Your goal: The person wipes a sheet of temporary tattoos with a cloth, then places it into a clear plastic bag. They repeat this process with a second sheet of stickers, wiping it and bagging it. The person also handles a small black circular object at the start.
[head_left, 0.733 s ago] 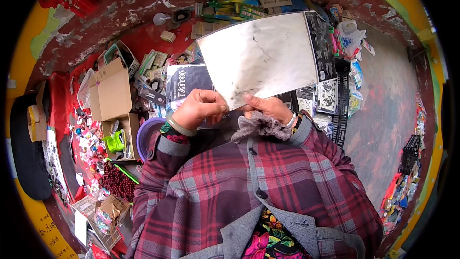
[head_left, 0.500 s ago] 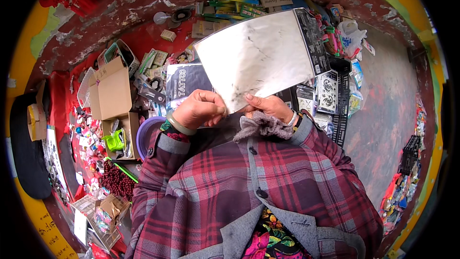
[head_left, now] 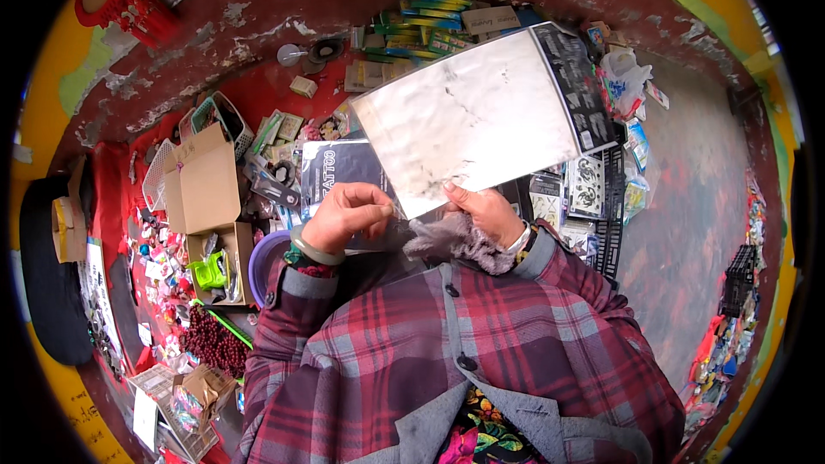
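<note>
A large white sheet with a black printed band along one end (head_left: 468, 116), smudged with dark marks and seemingly in a clear plastic sleeve, slants up and away to the right. My right hand (head_left: 491, 216) grips its near edge, thumb on top. A crumpled grey-mauve cloth (head_left: 460, 242) hangs under that hand, apparently tucked in its fingers. My left hand (head_left: 348, 219) pinches what looks like the sleeve's clear plastic edge at the near corner; the fingertips partly hide it. Behind the left hand lies a dark packet with white lettering (head_left: 331, 167).
Left stand an open cardboard box (head_left: 206, 193) with a bright green item, a purple basin (head_left: 265, 266) and dark red beads (head_left: 210, 339). A black plastic crate (head_left: 608, 232) with patterned packets is on the right. Boxes and packets (head_left: 430, 21) pile up at the back.
The sheet has tilted down to the right, and its far end is lower. My left hand has drawn slightly left and down, away from the right hand.
</note>
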{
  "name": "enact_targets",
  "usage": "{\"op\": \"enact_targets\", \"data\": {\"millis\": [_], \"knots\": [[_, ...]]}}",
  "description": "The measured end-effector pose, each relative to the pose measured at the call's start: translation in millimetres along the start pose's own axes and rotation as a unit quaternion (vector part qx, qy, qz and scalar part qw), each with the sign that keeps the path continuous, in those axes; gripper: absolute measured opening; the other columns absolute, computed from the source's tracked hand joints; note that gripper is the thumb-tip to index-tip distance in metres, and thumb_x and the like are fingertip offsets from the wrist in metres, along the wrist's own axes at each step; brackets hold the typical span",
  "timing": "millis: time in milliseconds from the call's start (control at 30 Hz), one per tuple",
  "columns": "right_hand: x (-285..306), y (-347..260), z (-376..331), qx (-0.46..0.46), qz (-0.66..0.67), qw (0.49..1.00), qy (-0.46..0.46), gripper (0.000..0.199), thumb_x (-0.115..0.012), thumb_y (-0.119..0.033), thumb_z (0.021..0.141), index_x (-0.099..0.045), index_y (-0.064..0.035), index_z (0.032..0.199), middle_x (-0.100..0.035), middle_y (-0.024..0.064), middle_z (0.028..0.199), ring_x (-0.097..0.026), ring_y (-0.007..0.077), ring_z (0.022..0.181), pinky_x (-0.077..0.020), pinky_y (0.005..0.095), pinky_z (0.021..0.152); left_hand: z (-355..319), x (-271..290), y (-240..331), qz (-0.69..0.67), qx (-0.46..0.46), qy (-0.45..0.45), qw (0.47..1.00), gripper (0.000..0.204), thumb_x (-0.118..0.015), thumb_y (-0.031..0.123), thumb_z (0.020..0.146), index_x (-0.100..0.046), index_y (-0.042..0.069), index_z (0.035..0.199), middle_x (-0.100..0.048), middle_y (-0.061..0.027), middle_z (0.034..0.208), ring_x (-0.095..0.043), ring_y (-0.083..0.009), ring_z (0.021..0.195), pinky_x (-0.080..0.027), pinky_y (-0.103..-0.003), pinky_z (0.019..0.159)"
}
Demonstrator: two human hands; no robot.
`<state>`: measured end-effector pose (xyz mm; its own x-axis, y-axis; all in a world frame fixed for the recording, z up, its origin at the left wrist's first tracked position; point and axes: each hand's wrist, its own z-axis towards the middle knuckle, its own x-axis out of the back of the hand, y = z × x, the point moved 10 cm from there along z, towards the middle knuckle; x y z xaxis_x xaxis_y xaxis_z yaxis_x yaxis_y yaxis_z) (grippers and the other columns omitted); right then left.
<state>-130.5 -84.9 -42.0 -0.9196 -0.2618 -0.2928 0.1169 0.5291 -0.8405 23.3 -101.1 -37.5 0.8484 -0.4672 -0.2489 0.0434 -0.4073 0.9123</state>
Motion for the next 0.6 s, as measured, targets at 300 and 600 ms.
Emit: {"op": "enact_targets", "data": {"millis": [300, 600], "knots": [[14.8, -21.5, -1.2, 0.207, -0.196, 0.953, 0.104, 0.037, -0.052, -0.032, 0.095, -0.061, 0.0036, 0.091, -0.059, 0.0032, 0.076, -0.054, 0.013, 0.071, -0.0446, 0.0266, 0.065, -0.4, -4.2, 50.5, 0.344, -0.125, 0.188, 0.911, 0.031, -0.069, 0.031, 0.082, -0.061, 0.0, 0.08, -0.06, -0.0057, 0.065, -0.057, -0.0165, 0.057, -0.043, -0.029, 0.052], [0.6, -21.8, -5.0, 0.215, -0.136, 0.966, 0.048, 0.032, -0.049, -0.026, 0.097, -0.06, 0.0039, 0.105, -0.063, 0.0065, 0.096, -0.056, 0.014, 0.09, -0.0439, 0.0264, 0.083, 15.1, -34.3, 48.4, 0.469, -0.15, 0.146, 0.858, 0.036, -0.073, 0.031, 0.075, -0.056, 0.0, 0.08, -0.057, -0.0129, 0.067, -0.059, -0.0253, 0.063, -0.046, -0.035, 0.057]]}}
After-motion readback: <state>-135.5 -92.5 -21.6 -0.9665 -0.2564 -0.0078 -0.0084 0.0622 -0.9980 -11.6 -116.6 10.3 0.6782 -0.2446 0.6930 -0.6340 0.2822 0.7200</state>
